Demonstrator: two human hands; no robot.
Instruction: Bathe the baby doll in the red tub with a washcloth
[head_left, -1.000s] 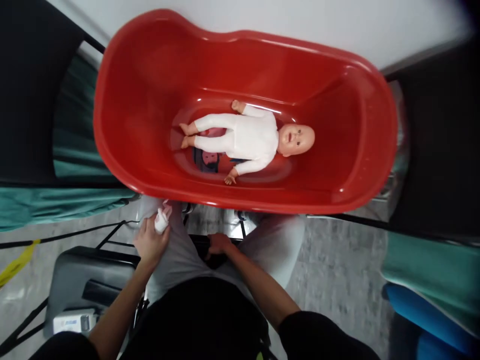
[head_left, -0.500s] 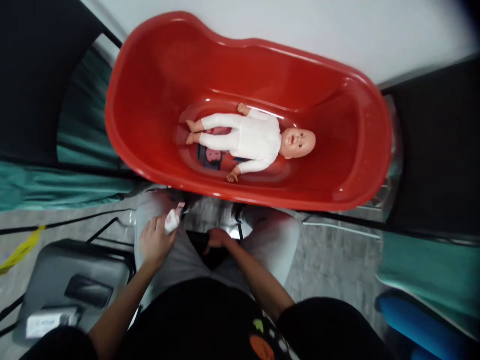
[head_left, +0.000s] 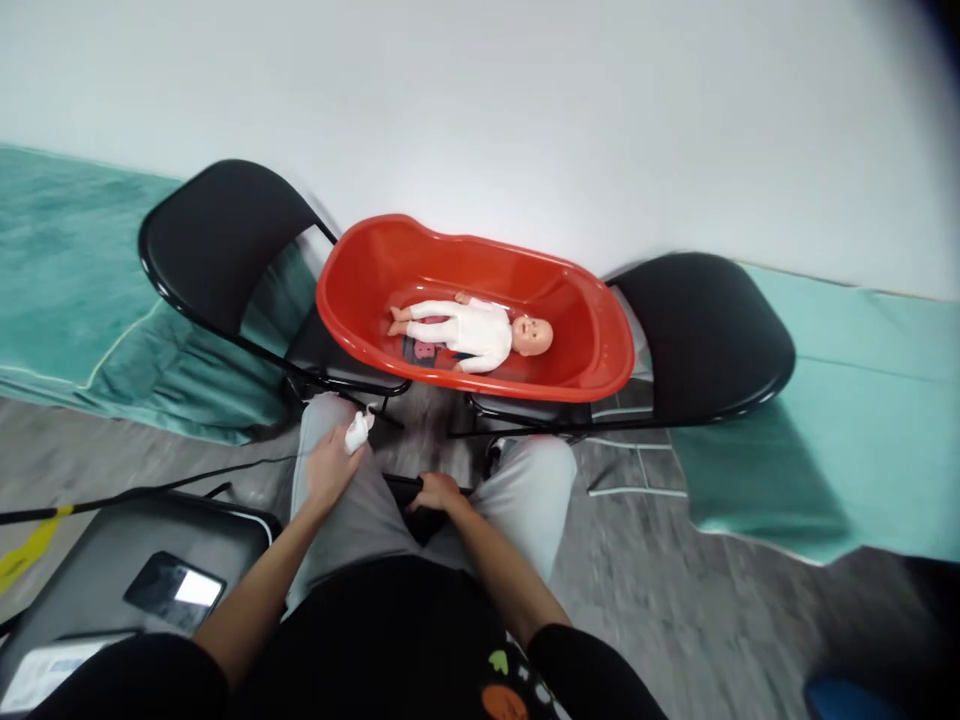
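Note:
My left hand (head_left: pixel 332 472) rests near my left knee and is closed on a small white object (head_left: pixel 359 430) with a pinkish tip; its exact kind cannot be made out. Between my thighs, my right hand (head_left: pixel 437 492) curls over the front edge of the black seat (head_left: pixel 403 490) I sit on. Ahead of both hands stands a red baby bathtub (head_left: pixel 611 350). A baby doll (head_left: pixel 480 332) in white clothes lies face up inside, head to the right, feet to the left. Beneath the doll, a dark and pink picture (head_left: pixel 424 351) shows on the tub floor.
Two black folding chairs (head_left: pixel 225 245) (head_left: pixel 720 340) hold the tub between them. Green cloths (head_left: pixel 67 270) hang at both sides. At my left, a grey chair seat (head_left: pixel 112 560) carries a phone (head_left: pixel 169 590) and a white box (head_left: pixel 56 670). A dark cable (head_left: pixel 180 480) crosses there.
My view has drawn back and tilted up, so the tub looks smaller and more wall shows. The phone screen is now partly bright. Both hands keep their holds.

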